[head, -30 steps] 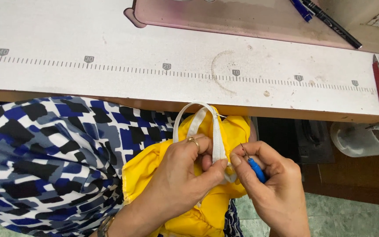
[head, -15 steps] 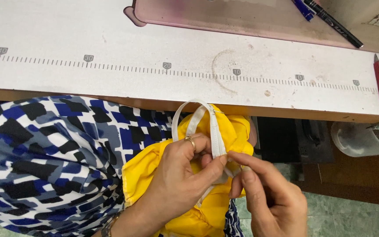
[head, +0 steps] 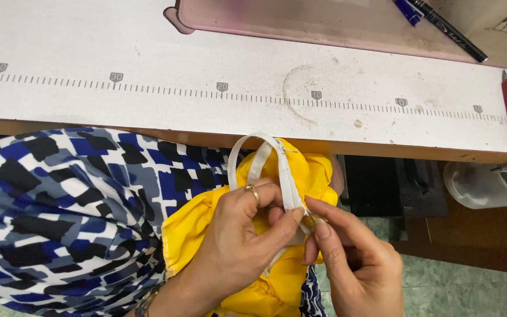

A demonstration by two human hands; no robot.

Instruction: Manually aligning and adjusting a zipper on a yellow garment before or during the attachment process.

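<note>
My left hand (head: 239,235): pinching white zipper tape (head: 289,182) over yellow fabric (head: 195,229). My right hand (head: 353,264): fingertips gripping the zipper end (slider barely visible). Clear cup (head: 482,185): contents indiscernible.

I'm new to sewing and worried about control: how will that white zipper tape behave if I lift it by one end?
Probably floppy: the white zipper tape already arcs in a loose loop above the yellow fabric. Likely light, since the left hand pins it with just a thumb. It may slip a little, so the right hand pinches close by.
</note>
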